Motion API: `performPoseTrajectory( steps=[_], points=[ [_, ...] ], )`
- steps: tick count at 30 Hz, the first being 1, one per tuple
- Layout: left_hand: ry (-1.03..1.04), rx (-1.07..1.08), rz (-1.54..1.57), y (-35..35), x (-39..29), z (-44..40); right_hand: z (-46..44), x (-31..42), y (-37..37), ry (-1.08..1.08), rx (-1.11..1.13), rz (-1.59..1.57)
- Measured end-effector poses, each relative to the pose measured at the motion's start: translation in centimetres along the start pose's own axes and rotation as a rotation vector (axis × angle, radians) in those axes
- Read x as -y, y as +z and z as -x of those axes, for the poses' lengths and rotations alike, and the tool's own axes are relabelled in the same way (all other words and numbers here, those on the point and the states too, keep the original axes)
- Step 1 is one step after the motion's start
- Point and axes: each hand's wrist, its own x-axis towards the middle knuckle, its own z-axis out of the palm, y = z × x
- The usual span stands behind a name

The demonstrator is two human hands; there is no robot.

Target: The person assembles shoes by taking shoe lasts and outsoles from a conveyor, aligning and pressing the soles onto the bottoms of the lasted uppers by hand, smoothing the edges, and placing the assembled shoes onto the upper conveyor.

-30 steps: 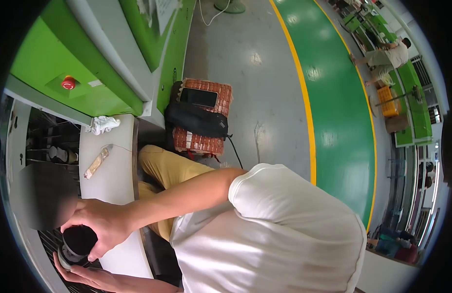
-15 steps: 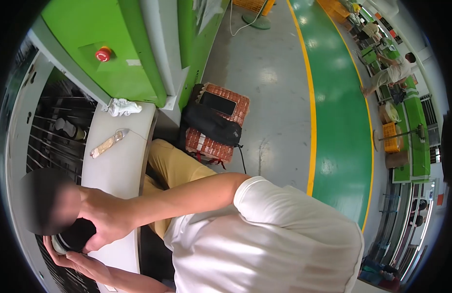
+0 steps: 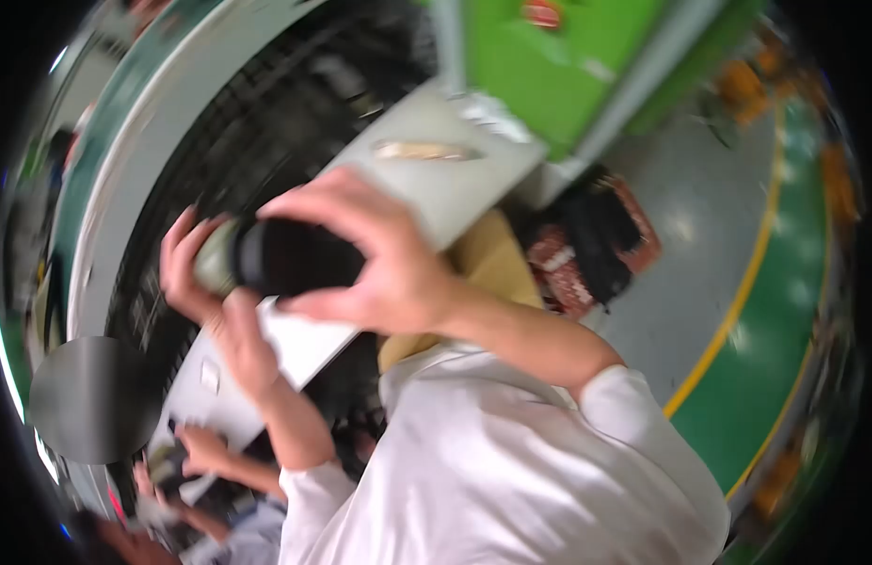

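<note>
Both of my hands hold a rounded, roughly cylindrical object, black along most of its length with a pale olive end. Its exact kind does not show through the motion blur. My right hand spans the black part, thumb below and fingers above. Around the olive end curl the fingers of my left hand. The object is held up above the white table and the dark rack of rods beside it. Farther along the table lies a narrow beige item in clear wrap.
A green machine cabinet with a red button stands at the table's far end, near a crumpled white cloth. A dark bag rests on a red-patterned stack at right. Another person's hand is at lower left.
My view has swung round, shifting the cabinet and table to the right. The held object has come up into clearer sight, still between both hands. Another person's arms now show at lower left.
</note>
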Motion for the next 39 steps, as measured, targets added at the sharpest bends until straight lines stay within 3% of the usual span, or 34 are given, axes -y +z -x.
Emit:
performPoseTrajectory(
  steps=[9,36,39],
  points=[
    [0.037,0.118,-0.082,-2.2,-0.4,-0.3,-1.1,1.2,0.9,0.007,0.052,0.084],
    [0.084,0.169,-0.078,-1.9,-1.1,-1.2,-0.6,2.1,0.1,0.054,0.096,0.167],
    [0.156,0.132,-0.291,-1.6,-2.1,-1.8,-0.3,1.9,0.7,-0.021,0.043,0.211]
  ],
)
